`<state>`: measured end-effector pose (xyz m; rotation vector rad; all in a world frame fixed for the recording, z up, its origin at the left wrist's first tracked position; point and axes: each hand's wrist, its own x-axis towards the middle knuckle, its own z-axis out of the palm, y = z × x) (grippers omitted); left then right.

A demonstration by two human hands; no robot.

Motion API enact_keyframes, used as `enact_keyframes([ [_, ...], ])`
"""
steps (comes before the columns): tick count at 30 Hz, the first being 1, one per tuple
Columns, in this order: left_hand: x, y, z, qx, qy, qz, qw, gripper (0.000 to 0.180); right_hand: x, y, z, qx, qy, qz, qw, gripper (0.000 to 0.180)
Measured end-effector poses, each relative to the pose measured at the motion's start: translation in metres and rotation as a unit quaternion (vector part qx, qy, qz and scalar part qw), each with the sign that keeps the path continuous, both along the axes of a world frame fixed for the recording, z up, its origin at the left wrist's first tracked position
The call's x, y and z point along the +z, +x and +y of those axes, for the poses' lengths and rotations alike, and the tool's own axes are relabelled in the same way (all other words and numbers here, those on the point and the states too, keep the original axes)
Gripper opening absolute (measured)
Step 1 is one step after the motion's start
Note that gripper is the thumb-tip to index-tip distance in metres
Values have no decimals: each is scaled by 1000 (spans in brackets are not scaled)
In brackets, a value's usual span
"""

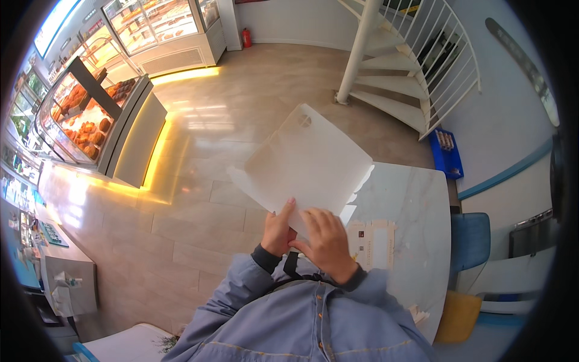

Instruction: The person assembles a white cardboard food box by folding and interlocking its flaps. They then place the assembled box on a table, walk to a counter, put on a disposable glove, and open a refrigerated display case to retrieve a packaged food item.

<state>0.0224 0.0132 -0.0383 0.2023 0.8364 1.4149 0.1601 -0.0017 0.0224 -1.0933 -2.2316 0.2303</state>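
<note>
A partly folded white cardboard box (307, 160) is held up in front of me, its broad panel facing up. It has a round mark near the far corner and notched flaps along the right edge. My left hand (278, 231) grips its near edge, thumb on top. Beside it, my right hand (327, 241) is bent over the near right part of the cardboard, its fingers close together on the flap; the underside of the grip is hidden. On the marble-look table (413, 211), right of my right hand, lies a flat printed cardboard piece (380, 241) with small dark squares.
A blue chair (470, 241) and a yellow stool (459, 317) stand along the table's right side. Farther off are a blue crate (445, 155), a white spiral staircase (395, 84) and a lit bakery case (90, 130). A white counter (69, 271) is at the left.
</note>
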Motion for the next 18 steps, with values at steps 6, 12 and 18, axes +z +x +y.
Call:
enact_keyframes([
  [6,7,-3,-7,-57,49,-31,997,27,-24,-5,1,-7,54,-43,998,38],
  [12,10,-1,-11,-90,155,-19,984,36,-22,-3,7,2,-25,40,999,27],
  [18,4,-5,-10,-98,123,40,987,40,-18,0,10,26,-164,174,971,23],
])
